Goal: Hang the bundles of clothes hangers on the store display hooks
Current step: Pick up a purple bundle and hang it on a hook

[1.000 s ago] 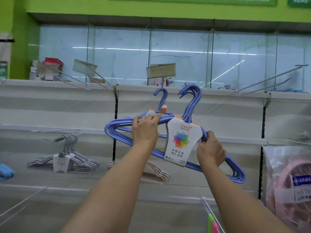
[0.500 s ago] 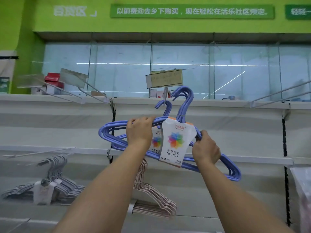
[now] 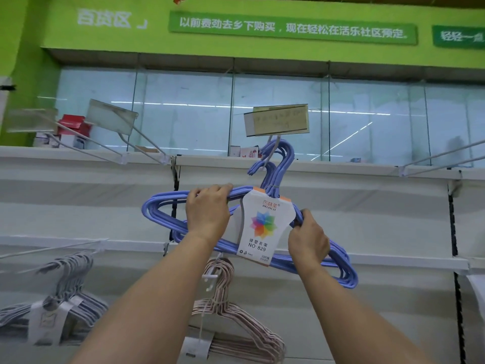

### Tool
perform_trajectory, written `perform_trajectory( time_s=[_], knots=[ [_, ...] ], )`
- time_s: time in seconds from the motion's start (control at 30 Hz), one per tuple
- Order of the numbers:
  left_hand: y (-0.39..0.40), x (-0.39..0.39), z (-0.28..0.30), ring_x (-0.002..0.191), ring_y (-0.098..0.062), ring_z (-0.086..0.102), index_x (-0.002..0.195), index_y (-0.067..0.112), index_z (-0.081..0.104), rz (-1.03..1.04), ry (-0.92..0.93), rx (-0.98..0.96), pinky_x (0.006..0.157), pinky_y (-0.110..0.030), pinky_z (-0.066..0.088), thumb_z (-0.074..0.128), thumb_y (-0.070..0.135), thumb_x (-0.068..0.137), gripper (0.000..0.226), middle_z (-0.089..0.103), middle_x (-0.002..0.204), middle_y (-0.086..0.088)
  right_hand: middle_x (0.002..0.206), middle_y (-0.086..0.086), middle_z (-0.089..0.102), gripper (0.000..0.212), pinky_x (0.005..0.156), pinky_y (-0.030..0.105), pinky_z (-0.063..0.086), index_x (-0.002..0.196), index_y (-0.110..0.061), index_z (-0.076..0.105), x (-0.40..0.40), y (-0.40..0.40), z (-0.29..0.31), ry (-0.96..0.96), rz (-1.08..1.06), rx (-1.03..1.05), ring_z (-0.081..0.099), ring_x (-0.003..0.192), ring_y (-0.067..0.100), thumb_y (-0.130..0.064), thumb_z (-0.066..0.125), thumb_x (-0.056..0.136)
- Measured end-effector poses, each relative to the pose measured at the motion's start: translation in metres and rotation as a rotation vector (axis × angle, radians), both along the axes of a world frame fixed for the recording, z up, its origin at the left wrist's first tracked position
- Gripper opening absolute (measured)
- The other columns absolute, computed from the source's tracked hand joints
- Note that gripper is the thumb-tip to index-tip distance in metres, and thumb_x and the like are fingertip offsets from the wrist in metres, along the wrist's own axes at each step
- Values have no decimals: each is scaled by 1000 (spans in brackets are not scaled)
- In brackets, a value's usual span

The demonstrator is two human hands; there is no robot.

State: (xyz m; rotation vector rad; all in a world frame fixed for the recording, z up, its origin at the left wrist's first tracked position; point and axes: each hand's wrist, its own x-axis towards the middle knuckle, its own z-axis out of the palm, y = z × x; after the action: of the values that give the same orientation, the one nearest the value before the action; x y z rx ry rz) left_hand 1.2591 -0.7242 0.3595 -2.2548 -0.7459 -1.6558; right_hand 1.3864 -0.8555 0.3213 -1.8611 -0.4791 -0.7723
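Observation:
I hold up blue hanger bundles (image 3: 162,214) with a white card label (image 3: 263,227) in front of the top shelf rail. My left hand (image 3: 207,211) grips the upper left arm of the hangers. My right hand (image 3: 308,239) grips the right arm just beside the label. The blue hook tops (image 3: 282,153) sit at the wire of the display hook (image 3: 274,144), right under its yellowish price tag holder (image 3: 275,119). Whether the hooks rest on the wire I cannot tell.
Pink hangers (image 3: 236,324) hang on a lower hook below my arms. Grey hangers (image 3: 65,298) hang at lower left. Bare display hooks (image 3: 141,137) with tag holders jut out upper left, and two more hooks (image 3: 441,160) at the right. A glass partition runs behind the shelf top.
Both hands have raised the blue bundles, so the hook tops now reach the display hook under the price tag holder. The view has tilted upward.

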Motion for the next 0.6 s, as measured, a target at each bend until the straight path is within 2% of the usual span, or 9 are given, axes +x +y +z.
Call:
perform_trajectory(
  time_s=[0.13, 0.37, 0.53, 0.6],
  knots=[
    [9, 1, -10, 101, -20, 58, 128, 29, 54, 5, -12, -41, 93, -32, 34, 44, 16, 93, 39, 65, 111, 4, 92, 6, 66, 23, 79, 39, 45, 103, -21, 56, 3, 13, -6, -28, 12, -53, 58, 85, 32, -8, 41, 92],
    [19, 5, -26, 100, -23, 56, 126, 26, 54, -68, 108, -149, 76, -32, 40, 41, 22, 96, 33, 62, 114, 2, 98, 8, 67, 30, 85, 38, 41, 108, -20, 58, 19, 7, 0, -85, -29, -168, 58, 91, 32, -4, 40, 91],
    [29, 10, -27, 118, -23, 51, 141, 30, 42, -236, 190, -255, 89, -36, 44, 37, 34, 100, 41, 57, 131, 0, 98, 7, 66, 33, 83, 36, 40, 107, -21, 60, 29, 3, 5, -54, -14, -222, 53, 84, 30, -3, 38, 91],
    [33, 8, -28, 123, -23, 48, 144, 31, 37, -264, 235, -258, 92, -35, 42, 33, 37, 101, 44, 54, 136, 0, 106, 6, 64, 33, 88, 36, 37, 109, -22, 61, 31, 7, 3, -43, -21, -209, 54, 91, 29, -4, 39, 92]
  ],
)
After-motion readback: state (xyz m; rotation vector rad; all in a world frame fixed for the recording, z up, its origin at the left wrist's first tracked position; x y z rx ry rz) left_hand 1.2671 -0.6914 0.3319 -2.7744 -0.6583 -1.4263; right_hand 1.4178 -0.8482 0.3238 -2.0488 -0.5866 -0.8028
